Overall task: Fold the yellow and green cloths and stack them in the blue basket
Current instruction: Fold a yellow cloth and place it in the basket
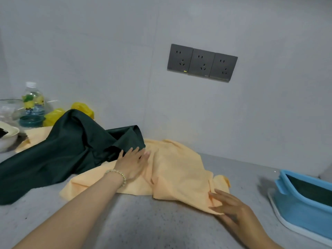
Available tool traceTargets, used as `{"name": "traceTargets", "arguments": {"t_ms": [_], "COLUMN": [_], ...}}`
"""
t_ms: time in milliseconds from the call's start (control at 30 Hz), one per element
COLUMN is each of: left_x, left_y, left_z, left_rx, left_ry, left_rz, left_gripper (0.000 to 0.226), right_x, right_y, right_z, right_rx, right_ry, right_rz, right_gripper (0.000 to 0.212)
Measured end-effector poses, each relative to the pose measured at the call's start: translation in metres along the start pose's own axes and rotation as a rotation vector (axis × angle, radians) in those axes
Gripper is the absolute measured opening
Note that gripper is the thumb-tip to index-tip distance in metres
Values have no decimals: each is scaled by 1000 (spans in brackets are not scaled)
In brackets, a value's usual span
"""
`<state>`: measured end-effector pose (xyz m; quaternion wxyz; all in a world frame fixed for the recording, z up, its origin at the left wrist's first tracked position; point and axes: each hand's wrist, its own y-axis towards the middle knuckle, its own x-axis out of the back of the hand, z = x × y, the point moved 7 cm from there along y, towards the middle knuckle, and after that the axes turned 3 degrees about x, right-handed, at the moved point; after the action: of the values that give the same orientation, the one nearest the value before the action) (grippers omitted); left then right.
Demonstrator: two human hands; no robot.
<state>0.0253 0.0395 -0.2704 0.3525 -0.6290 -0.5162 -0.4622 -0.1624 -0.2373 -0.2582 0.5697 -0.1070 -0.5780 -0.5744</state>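
Note:
A crumpled yellow cloth (177,169) lies in the middle of the grey counter. A dark green cloth (68,146) is heaped to its left, partly overlapping it. My left hand (133,162), with a bead bracelet at the wrist, rests flat with straight fingers on the yellow cloth beside the green cloth's edge. My right hand (228,205) touches the yellow cloth's near right corner with extended fingers. The blue basket (303,209) stands at the right edge, with something dark inside it.
At the far left stand a water bottle (33,105), yellow plastic bags (53,115) and a pale bowl (9,135). A second yellow cloth (34,135) shows under the green one. Three grey wall sockets (202,62) sit above the counter (143,221).

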Motion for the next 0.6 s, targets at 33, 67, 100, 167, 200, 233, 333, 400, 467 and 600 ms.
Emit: {"name": "traceTargets", "arguments": {"t_ms": [33,67,100,167,200,233,333,400,467,600], "left_x": [-4,-10,-15,-31,-41,-49,-73,-77,-75,-66], "left_y": [-6,-14,-21,-38,-50,-58,-85,-97,-103,-110], "left_z": [-8,-19,-29,-51,-61,-68,-76,-72,-68,-63], "left_rx": [-33,-70,-104,-157,-170,-175,-144,-132,-134,-109], "left_ry": [-10,-36,-71,-128,-139,-149,-193,-209,-214,-291], "left_rz": [11,25,37,61,75,86,135,119,91,102], "left_gripper": [56,56,56,56,55,55,55,56,57,66], "right_x": [6,13,17,26,32,37,56,68,80,70], "right_y": [-16,-34,-47,-66,-75,-77,-89,-93,-93,-88], "right_z": [-1,-1,2,11,16,20,29,28,26,39], "right_rx": [-48,-98,-109,-98,-99,-90,-117,-231,-317,-292], "right_ry": [74,107,101,10,-28,-70,-117,-74,-26,13], "right_rz": [-14,-24,-17,27,57,79,69,-8,-87,115], "right_gripper": [23,27,29,29,27,23,8,15,16,37]}}
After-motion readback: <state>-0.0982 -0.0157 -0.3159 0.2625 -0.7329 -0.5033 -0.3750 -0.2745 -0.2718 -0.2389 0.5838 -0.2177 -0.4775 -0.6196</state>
